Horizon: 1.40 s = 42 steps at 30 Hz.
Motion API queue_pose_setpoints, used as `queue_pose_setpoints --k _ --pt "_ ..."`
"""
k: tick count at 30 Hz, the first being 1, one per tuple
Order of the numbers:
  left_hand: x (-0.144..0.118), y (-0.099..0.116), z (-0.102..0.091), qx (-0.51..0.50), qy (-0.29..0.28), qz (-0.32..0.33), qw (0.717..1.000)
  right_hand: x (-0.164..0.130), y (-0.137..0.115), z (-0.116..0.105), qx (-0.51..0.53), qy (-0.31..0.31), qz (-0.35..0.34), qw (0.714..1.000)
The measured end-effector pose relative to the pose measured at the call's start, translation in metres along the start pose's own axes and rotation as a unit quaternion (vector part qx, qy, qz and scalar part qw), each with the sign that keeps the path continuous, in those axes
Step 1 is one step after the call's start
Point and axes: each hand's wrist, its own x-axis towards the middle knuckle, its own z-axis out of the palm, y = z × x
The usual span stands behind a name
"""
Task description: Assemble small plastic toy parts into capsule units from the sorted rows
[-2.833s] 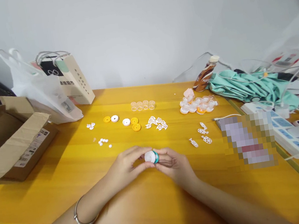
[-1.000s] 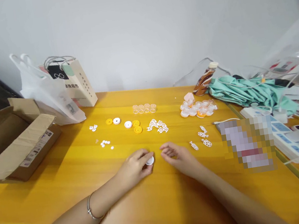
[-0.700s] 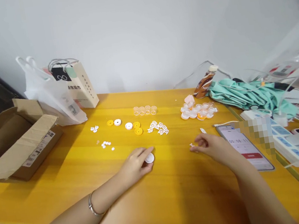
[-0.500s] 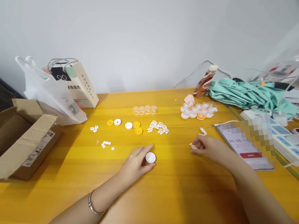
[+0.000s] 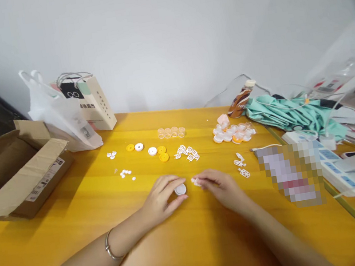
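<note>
Yellow table [image 5: 77, 221], carrying all items. Cardboard box [image 5: 11, 172], far left edge. Left hand [image 5: 161, 200], fingers pinched around the white round cap [image 5: 180, 189], near table centre. Right hand [image 5: 221, 186], fingers gripping a small white lattice piece [image 5: 196, 181], just beside the cap.
</note>
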Motion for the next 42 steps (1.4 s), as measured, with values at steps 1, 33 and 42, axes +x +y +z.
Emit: queue_pose_setpoints --k 1,33,42 --pt "0.0 0.0 0.001 -0.003 0.001 0.008 1.0 -0.001 -0.004 0.01 0.04 -0.014 -0.006 0.999" --pt "-0.001 -0.023 -0.007 -0.053 0.063 -0.073 0.994 0.081 0.03 0.031 -0.019 0.096 -0.067 0.993" --pt "0.007 -0.021 -0.005 -0.056 0.069 -0.123 0.988 0.046 0.01 0.013 0.262 0.076 0.109 0.956"
